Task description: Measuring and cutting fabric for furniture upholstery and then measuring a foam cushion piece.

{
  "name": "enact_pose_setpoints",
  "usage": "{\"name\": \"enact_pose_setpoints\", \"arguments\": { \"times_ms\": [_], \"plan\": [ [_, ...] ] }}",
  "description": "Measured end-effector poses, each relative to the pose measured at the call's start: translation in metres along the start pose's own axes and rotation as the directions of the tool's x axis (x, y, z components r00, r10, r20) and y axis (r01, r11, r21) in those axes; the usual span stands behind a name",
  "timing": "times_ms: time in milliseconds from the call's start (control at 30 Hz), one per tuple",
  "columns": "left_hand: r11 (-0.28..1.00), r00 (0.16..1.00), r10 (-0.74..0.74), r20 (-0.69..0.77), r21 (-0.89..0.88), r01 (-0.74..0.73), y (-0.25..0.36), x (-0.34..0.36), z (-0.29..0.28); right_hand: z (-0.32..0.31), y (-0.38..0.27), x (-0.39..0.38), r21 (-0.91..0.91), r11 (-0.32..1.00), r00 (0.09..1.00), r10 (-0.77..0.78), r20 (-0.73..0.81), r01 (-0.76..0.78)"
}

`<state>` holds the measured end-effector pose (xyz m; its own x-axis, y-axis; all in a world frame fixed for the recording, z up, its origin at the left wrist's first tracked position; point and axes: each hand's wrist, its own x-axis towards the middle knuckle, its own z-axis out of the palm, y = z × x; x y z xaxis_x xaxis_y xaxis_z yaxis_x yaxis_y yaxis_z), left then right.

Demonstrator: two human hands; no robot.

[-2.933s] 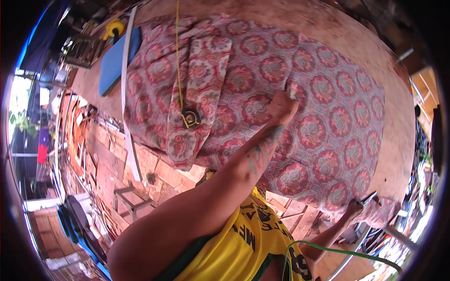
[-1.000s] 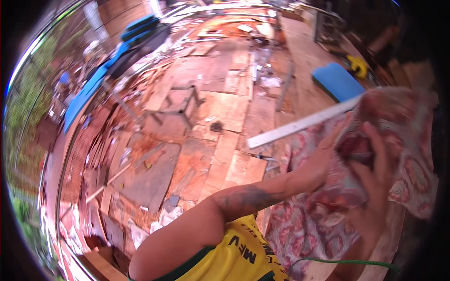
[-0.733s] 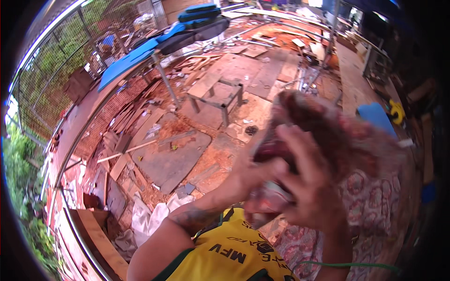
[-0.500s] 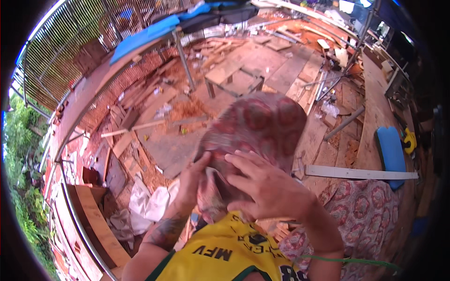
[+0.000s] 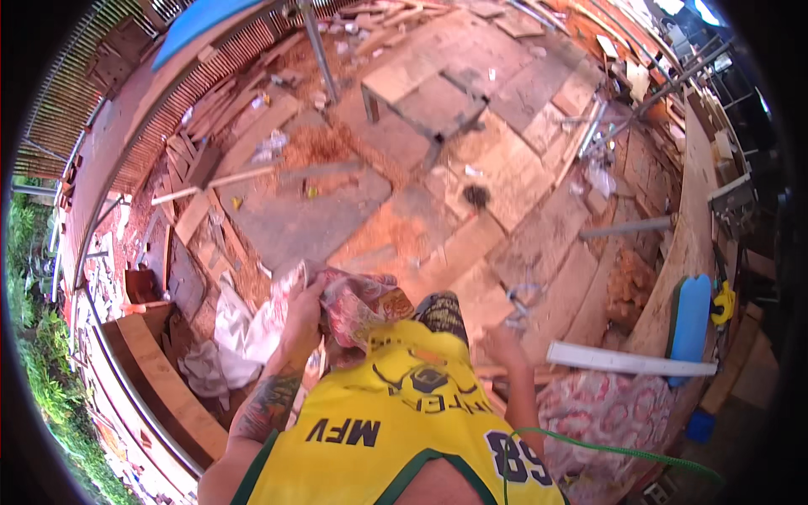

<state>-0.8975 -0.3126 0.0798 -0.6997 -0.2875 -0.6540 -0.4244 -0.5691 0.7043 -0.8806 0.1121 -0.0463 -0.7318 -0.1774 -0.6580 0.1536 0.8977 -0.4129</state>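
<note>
Bunched in my left hand (image 5: 305,310) is a patterned red and pale cloth (image 5: 360,303), held low in front of my yellow shirt. Its fingers are closed round the edge of the fabric. My right hand (image 5: 502,347) hangs lower on the right, apart from the cloth, beside the wooden boards. Motion smears its fingers, so their pose is unclear. A second cloth with red ring patterns (image 5: 606,408) lies to the right of my right forearm, with a green cord (image 5: 623,452) running over it.
A white strip (image 5: 627,360) and a blue pad (image 5: 688,324) lie at the right, near a yellow tool (image 5: 722,303). Loose boards, sawdust and a low wooden frame (image 5: 429,105) cover the floor ahead. White cloth (image 5: 240,332) lies at the left beside a wooden box (image 5: 168,387).
The cloth has dropped from a raised, spread position to a bunch at my left hand. My right hand has moved off it, down and to the right. The view has shifted.
</note>
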Motion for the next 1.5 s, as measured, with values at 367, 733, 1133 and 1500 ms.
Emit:
{"name": "enact_pose_setpoints", "arguments": {
  "times_ms": [367,733,1133,1500],
  "plan": [
    [0.955,0.996,0.092,0.002,-0.283,-0.088,0.102,0.145,0.142,-0.023,0.125,0.115,-0.015,0.958,0.945,0.285,0.158,-0.286],
    [0.76,0.687,0.64,0.344,-0.156,-0.63,0.417,0.329,0.298,-0.181,0.069,0.297,0.292,0.948,0.915,0.226,-0.334,-0.128],
    [-0.08,-0.075,0.997,0.034,0.202,-0.976,0.754,0.568,0.404,-0.16,-0.059,0.329,0.722,0.53,0.806,0.588,0.064,-0.444],
    [0.597,0.312,0.376,0.872,0.03,-0.801,0.517,0.889,0.407,-0.197,-0.124,0.322,0.59,0.741,0.8,0.545,-0.249,-0.321]
  ]
}}
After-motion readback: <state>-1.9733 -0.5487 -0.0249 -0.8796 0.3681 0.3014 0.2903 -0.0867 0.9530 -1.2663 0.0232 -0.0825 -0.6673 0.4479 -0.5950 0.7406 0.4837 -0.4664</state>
